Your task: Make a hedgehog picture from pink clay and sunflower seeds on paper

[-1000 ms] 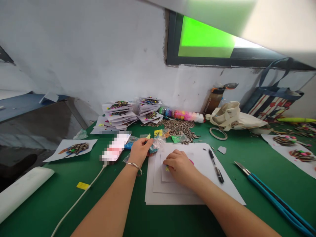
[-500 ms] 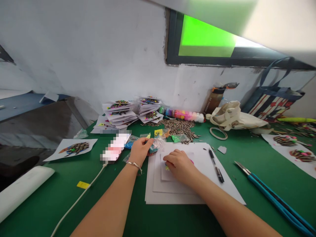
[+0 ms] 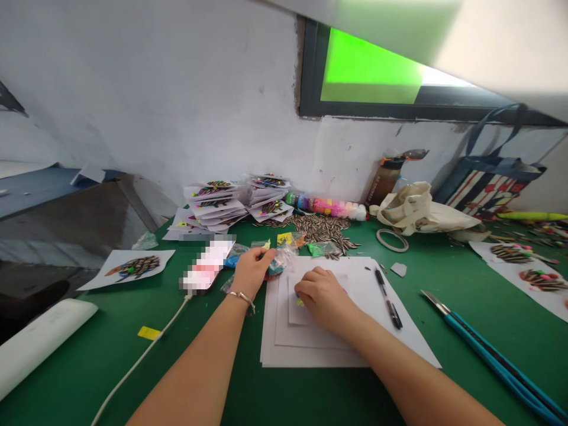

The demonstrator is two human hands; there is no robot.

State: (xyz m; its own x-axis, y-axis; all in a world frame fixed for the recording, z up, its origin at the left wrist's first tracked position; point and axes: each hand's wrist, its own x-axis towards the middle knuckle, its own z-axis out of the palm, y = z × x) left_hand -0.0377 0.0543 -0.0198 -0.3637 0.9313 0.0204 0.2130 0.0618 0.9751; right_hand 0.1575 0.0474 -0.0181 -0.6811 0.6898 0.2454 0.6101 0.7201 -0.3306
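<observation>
My left hand (image 3: pixel 252 267), with a bracelet at its wrist, has thumb and fingers closed at the edge of a clear plastic bag (image 3: pixel 280 260) with blue-green stuff inside. My right hand (image 3: pixel 323 293) rests on a small white sheet (image 3: pixel 296 315), its fingers curled down and pressed together. Beside those fingertips a bit of yellow clay-like material (image 3: pixel 300 302) shows. Whatever the right fingers pinch is hidden under them. The small sheet lies on a stack of larger white paper (image 3: pixel 284 357).
A black pen (image 3: pixel 389 299) lies on the paper, with blue-handled tweezers (image 3: pixel 483 349) to its right. Behind are sunflower seeds (image 3: pixel 322 228), stacked seed pictures (image 3: pixel 217 207) and a tape roll (image 3: pixel 392 239). A phone (image 3: pixel 208 266) with a white cable lies left.
My right hand has shifted slightly, its fingers curling a little more over the small sheet. My left hand stays in place at the plastic bag.
</observation>
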